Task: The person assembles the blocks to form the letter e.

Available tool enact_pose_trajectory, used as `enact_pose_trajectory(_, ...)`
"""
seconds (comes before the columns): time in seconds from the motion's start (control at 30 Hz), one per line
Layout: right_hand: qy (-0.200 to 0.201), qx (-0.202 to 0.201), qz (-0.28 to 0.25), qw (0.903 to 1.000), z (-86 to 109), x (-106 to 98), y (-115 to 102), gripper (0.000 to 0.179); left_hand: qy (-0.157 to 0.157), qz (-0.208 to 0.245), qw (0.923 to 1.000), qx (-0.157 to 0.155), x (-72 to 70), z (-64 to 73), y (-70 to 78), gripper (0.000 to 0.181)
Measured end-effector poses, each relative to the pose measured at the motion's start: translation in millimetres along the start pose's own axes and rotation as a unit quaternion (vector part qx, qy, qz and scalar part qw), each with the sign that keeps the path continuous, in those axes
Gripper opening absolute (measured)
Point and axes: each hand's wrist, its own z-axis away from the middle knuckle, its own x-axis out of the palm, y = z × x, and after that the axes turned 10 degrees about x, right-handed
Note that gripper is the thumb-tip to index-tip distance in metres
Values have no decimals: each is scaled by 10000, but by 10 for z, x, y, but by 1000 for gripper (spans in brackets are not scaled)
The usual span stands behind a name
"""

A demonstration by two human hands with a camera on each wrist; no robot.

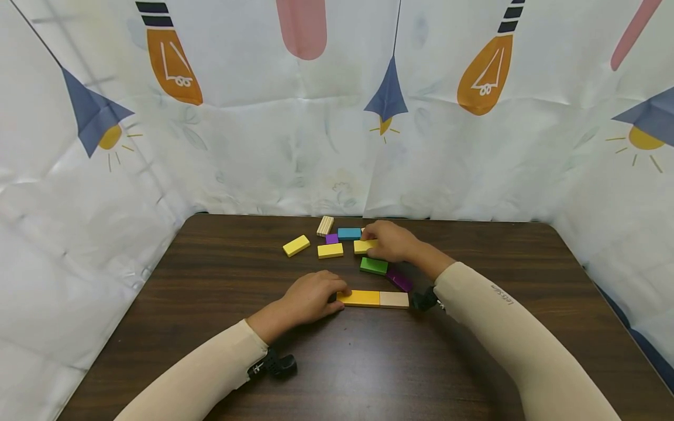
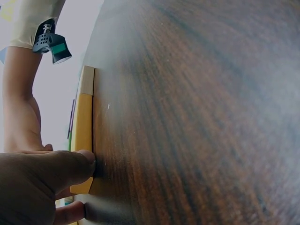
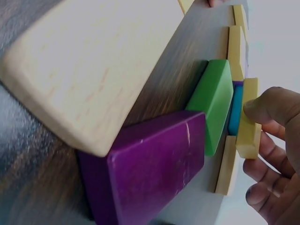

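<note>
My left hand (image 1: 314, 297) holds the left end of an orange-yellow block (image 1: 363, 298) between thumb and fingers. That block lies end to end with a pale wooden block (image 1: 394, 300) on the table. Farther back, my right hand (image 1: 391, 241) pinches a light yellow block (image 3: 248, 119), thumb on one face and fingertips on the other. Just in front of this hand lie a green block (image 1: 374, 266) and a dark purple block (image 1: 399, 279). A blue block (image 1: 349, 234) sits behind the pinched one, and a pale block (image 3: 226, 166) shows below it in the right wrist view.
Two more yellow blocks (image 1: 330, 251), a small purple block (image 1: 332, 238) and a ridged pale block (image 1: 325, 226) lie left of my right hand. The brown table (image 1: 221, 257) ends at a printed white cloth (image 1: 253, 158). Both wrists carry black cameras (image 1: 274, 363).
</note>
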Motion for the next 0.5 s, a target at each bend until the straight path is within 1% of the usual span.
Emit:
enact_pose_trajectory(0.2, -103, -63, -12, 9999, -5, 14, -49, 34, 20, 9, 10000, 28, 6, 2, 4, 21)
enact_pose_trajectory(0.37, -134, -190, 26, 9997, -12, 7, -83, 35, 31, 5, 10000, 50, 5, 2, 0, 21)
enact_pose_trajectory(0.5, -213, -279, -78, 9994, -25, 8, -112, 35, 30, -4, 10000, 48, 0, -1, -5, 21)
